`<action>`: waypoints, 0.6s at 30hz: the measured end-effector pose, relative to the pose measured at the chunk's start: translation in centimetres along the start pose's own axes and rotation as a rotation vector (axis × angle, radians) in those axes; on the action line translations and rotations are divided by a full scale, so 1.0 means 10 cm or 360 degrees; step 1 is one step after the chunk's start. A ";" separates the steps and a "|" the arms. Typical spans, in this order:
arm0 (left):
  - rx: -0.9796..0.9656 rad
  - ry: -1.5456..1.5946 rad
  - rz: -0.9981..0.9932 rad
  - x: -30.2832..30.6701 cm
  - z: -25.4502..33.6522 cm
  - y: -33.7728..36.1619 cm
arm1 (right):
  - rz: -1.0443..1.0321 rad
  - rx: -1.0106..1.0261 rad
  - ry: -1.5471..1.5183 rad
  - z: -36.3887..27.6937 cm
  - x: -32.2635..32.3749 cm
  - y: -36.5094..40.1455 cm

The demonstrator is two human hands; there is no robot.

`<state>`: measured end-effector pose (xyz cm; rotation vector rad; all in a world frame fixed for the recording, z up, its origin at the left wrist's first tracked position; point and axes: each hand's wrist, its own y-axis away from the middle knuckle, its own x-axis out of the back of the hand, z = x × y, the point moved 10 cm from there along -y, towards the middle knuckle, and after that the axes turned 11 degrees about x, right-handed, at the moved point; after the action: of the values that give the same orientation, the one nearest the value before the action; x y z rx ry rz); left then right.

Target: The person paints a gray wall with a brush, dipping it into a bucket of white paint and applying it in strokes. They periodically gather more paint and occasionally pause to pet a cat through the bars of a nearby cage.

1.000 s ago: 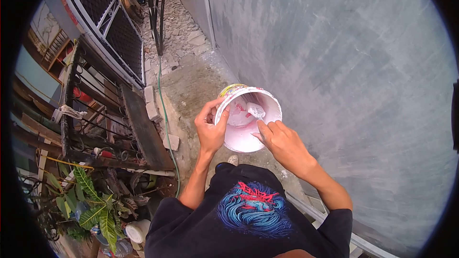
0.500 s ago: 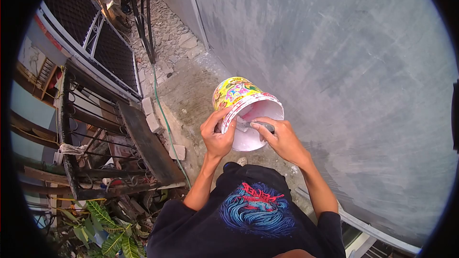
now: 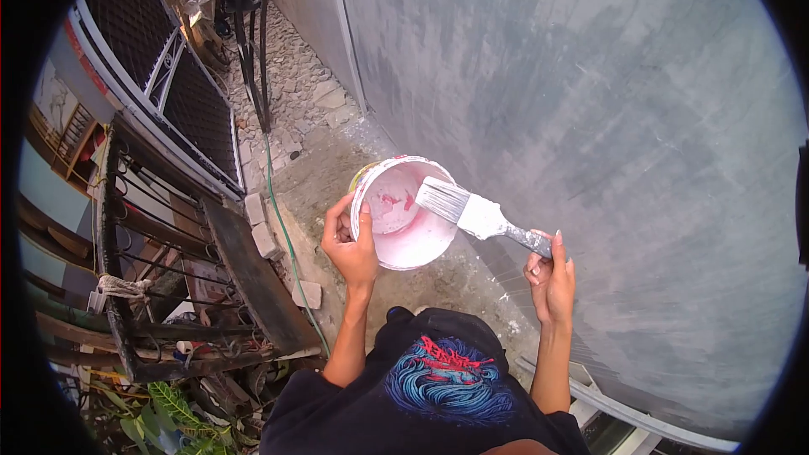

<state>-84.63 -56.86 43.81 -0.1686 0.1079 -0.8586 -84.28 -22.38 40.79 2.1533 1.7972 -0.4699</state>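
Note:
My left hand (image 3: 352, 244) grips the near left rim of a plastic bucket (image 3: 415, 251), thumb inside the wall and fingers outside. White paint coats the inside, with pink-red patches on the bottom. The bucket's mouth faces up toward me. To the right, my right hand (image 3: 552, 274) is closed on the grey handle end of a paintbrush (image 3: 483, 217). White paint covers the brush's ferrule, and its wide bristles overlap the right side of the bucket's mouth in this view.
A tall grey wall (image 3: 590, 101) rises on the right. Left of me stand a rusty metal frame (image 3: 126, 286) and a dark mesh gate (image 3: 198, 109). A green hose (image 3: 286, 244) runs along the concrete past loose blocks (image 3: 264, 238). Rubble (image 3: 308, 84) covers the ground ahead; leaves (image 3: 181, 409) are lower left.
My right hand has drawn the paintbrush out of the bucket and moved right. The bucket has shifted left and tipped more upright, showing its bottom.

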 end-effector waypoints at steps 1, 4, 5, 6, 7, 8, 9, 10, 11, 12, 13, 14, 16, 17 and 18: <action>0.0013 -0.0017 0.0037 0.03 -0.03 -0.03 | 0.0057 -0.0030 -0.0146 0.02 0.05 0.02; 0.0066 0.0038 0.0018 0.05 -0.18 -0.10 | 0.0195 -0.0011 -0.0388 0.01 0.22 0.06; 0.0059 0.0115 0.0015 0.04 -0.22 -0.12 | 0.0149 -0.0060 -0.0653 0.06 0.23 0.06; 0.0056 0.0193 0.0002 0.00 -0.26 -0.13 | 0.0095 -0.0097 -0.0918 0.04 0.22 0.07; 0.0113 0.0215 -0.0051 -0.04 -0.31 -0.13 | 0.0026 -0.0055 -0.0963 -0.06 0.18 0.07; 0.0167 0.0225 -0.0102 -0.07 -0.35 -0.12 | 0.0066 0.0035 -0.0955 -0.19 0.20 0.08; 0.0158 0.0266 -0.0177 -0.16 -0.38 -0.10 | 0.0002 0.0169 -0.0667 -0.38 0.16 0.10; 0.0221 0.0280 -0.0177 -0.22 -0.45 -0.08 | -0.0060 0.0277 -0.0378 -0.53 0.15 0.11; 0.0283 0.0286 -0.0163 -0.25 -0.52 -0.07 | -0.0187 0.0364 -0.0242 -0.65 0.13 0.14; 0.0275 0.0308 -0.0197 -0.31 -0.52 -0.06 | -0.0167 0.0400 -0.0234 -0.71 0.12 0.18; 0.0273 0.0339 -0.0203 -0.37 -0.53 -0.03 | -0.0312 0.0384 0.0104 -0.70 0.04 0.22; 0.0270 0.0367 -0.0204 -0.42 -0.54 -0.01 | -0.0452 0.0359 0.0441 -0.68 -0.05 0.25; 0.0223 0.0374 -0.0222 -0.50 -0.49 0.03 | -0.0481 0.0250 0.0689 -0.60 -0.11 0.28; 0.0197 0.0160 -0.0287 -0.55 -0.45 0.07 | -0.0512 0.0166 0.0791 -0.47 -0.11 0.31; 0.0166 -0.0051 -0.0350 -0.62 -0.43 0.10 | -0.0541 0.0081 0.0894 -0.35 -0.09 0.34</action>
<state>-88.57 -51.94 39.57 -0.0976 0.0143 -1.0777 -80.92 -22.28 44.43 2.1602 2.4920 0.0382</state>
